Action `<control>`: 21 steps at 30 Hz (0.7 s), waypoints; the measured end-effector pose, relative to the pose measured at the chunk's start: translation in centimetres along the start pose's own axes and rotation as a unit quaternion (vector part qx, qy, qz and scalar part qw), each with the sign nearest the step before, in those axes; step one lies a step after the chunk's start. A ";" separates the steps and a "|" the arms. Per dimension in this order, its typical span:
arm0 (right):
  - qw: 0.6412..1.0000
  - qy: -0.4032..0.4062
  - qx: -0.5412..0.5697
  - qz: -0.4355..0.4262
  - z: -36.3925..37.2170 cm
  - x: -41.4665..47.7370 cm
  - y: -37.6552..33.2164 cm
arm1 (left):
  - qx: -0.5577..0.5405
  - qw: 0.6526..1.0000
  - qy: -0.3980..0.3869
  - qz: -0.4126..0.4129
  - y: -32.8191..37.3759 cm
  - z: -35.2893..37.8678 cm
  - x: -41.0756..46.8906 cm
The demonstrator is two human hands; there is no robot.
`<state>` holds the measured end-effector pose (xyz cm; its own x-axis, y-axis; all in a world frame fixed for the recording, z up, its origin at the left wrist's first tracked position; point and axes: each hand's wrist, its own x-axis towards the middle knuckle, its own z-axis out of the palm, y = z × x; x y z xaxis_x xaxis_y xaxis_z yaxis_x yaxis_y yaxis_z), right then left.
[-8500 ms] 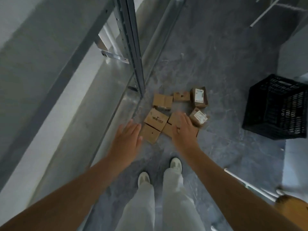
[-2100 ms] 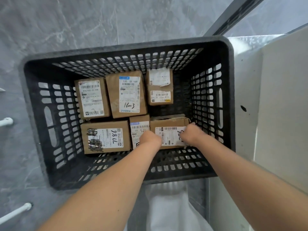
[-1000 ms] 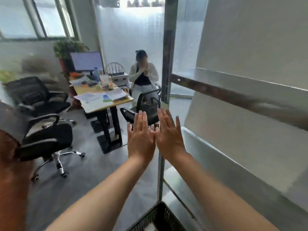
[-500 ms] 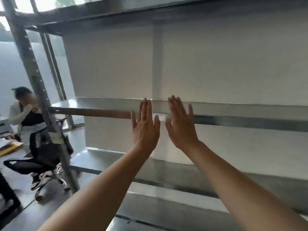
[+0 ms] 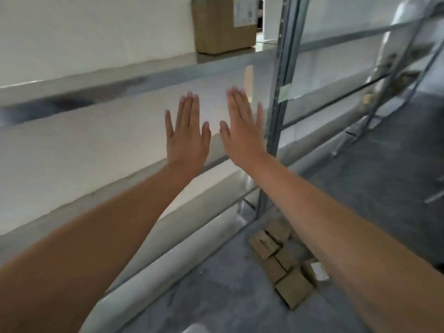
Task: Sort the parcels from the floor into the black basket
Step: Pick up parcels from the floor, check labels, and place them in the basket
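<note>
Head view: left hand (image 5: pixel 186 138), right hand (image 5: pixel 242 133) flat, empty; parcels (image 5: pixel 286 265) below right hand, next reach down, grab one.

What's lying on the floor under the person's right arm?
Several small brown parcels clustered on the grey floor by the shelf post. The right forearm covers the cluster's right edge, so more may lie hidden.

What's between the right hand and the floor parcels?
Head view: the rack's metal post stands between the right hand and the parcels; otherwise bare floor.
</note>
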<state>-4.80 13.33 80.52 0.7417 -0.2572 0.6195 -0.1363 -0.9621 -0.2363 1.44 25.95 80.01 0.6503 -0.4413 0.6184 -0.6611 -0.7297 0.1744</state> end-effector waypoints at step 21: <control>0.910 -0.096 -0.127 0.384 7.7 -6.2 30.3 | -0.169 0.934 -0.255 0.184 15.5 31.0 8.3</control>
<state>-8.47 -13.54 63.76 0.4613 -0.8650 0.1974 -0.7917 -0.5017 -0.3485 8.19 -5.27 64.07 0.3934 -0.8835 0.2544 -0.8992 -0.3121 0.3067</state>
